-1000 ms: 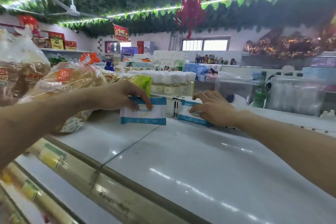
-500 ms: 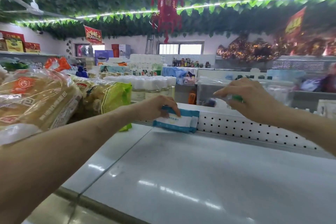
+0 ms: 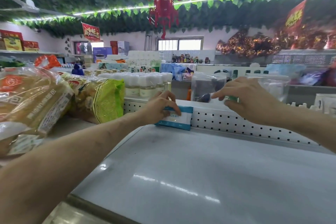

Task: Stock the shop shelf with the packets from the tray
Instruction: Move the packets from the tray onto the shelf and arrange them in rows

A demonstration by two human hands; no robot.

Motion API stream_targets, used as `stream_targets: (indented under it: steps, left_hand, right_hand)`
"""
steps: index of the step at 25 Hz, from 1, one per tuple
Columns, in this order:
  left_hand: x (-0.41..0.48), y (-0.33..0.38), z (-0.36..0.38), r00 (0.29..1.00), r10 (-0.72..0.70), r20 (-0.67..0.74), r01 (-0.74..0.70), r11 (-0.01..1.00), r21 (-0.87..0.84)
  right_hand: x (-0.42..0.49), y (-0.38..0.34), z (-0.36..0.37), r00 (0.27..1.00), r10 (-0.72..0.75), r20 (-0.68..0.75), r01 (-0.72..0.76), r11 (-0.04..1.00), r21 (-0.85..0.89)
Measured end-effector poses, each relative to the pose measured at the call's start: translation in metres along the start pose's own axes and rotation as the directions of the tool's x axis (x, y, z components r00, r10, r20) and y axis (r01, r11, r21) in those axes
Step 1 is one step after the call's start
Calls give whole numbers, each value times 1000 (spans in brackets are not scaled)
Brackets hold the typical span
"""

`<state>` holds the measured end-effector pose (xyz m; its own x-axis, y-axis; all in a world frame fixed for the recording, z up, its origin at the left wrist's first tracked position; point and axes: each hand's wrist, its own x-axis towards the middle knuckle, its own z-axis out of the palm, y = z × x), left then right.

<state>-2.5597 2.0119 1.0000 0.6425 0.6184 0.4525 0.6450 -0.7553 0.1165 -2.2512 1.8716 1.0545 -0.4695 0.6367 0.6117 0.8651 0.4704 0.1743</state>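
Observation:
A white packet with blue bands (image 3: 179, 120) stands on the white shelf top (image 3: 190, 169), leaning against the perforated back panel (image 3: 236, 123). My left hand (image 3: 160, 107) grips the packet's upper left edge, fingers curled over its top. My right hand (image 3: 249, 98) is raised above the back panel and pinches a small green and white item (image 3: 231, 98) between thumb and fingers; most of that item is hidden by the hand. No tray is in view.
Bagged bread and snack packets (image 3: 36, 100) and a green-yellow bag (image 3: 107, 100) crowd the shelf's left side. White-capped bottles (image 3: 145, 83) stand behind the back panel. Clear plastic bags (image 3: 209, 87) sit beyond the panel at right.
The blue and white packet has been set upright against the back panel under my left hand. My right hand left the second packet, rose above the panel and now pinches a small green item.

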Motion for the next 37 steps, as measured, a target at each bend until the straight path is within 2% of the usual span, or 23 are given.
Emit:
stream_targets:
  steps: [2, 5, 9, 12, 15, 18, 21, 24, 26, 28, 29, 30, 31, 32, 34, 35, 37]
  left_hand:
    - [-10, 6, -8, 999, -32, -26, 33, 998, 62]
    - [-42, 11, -41, 994, -110, -21, 111, 993, 49]
    - [-125, 24, -109, 970, -232, -69, 236, 970, 51]
    - [-206, 51, -160, 889, -437, -137, 445, 895, 36]
    - [-295, 75, -197, 798, -564, -212, 596, 790, 142]
    - [-396, 106, -219, 691, -703, -171, 723, 675, 147]
    - [-510, 132, -205, 506, -858, -94, 858, 488, 163]
    - [-611, 152, -155, 335, -940, 66, 900, 340, 271]
    - [-667, 176, -110, 262, -937, 233, 892, 327, 311]
    - [-717, 205, -63, 226, -894, 386, 891, 350, 290]
    - [-738, 218, -40, 218, -874, 434, 890, 361, 279]
    - [-755, 229, -21, 222, -858, 464, 886, 376, 272]
    - [-768, 238, -5, 233, -846, 479, 879, 394, 270]
    - [-777, 245, 7, 249, -838, 486, 869, 415, 270]
    - [-789, 254, 24, 281, -825, 491, 838, 460, 293]
    - [-793, 257, 29, 290, -826, 483, 819, 475, 321]
    - [-798, 262, 35, 295, -842, 451, 779, 486, 396]
  right_hand:
    - [6, -12, 1, 998, -35, 43, 34, 999, 29]
    - [28, -32, 8, 990, -128, 65, 121, 988, 99]
    - [72, -98, 24, 967, -235, 103, 203, 945, 255]
    - [102, -184, 27, 931, -351, 98, 283, 865, 414]
    - [117, -279, 19, 889, -451, 84, 331, 756, 564]
    - [109, -368, 17, 815, -574, 74, 415, 669, 617]
    - [75, -467, 31, 684, -709, 168, 483, 614, 624]
    - [12, -551, 77, 507, -800, 322, 512, 580, 633]
    - [-42, -586, 119, 355, -835, 420, 527, 549, 649]
    - [-102, -606, 158, 178, -849, 497, 505, 512, 695]
    - [-129, -610, 176, 112, -850, 515, 499, 496, 710]
    - [-153, -611, 190, 78, -852, 518, 497, 484, 721]
    - [-171, -609, 203, 74, -863, 500, 494, 468, 733]
    - [-184, -605, 212, 100, -876, 472, 503, 453, 736]
    - [-201, -595, 225, 195, -907, 372, 582, 413, 701]
    - [-208, -590, 228, 220, -926, 309, 639, 375, 672]
    - [-220, -586, 230, 226, -941, 251, 700, 336, 630]
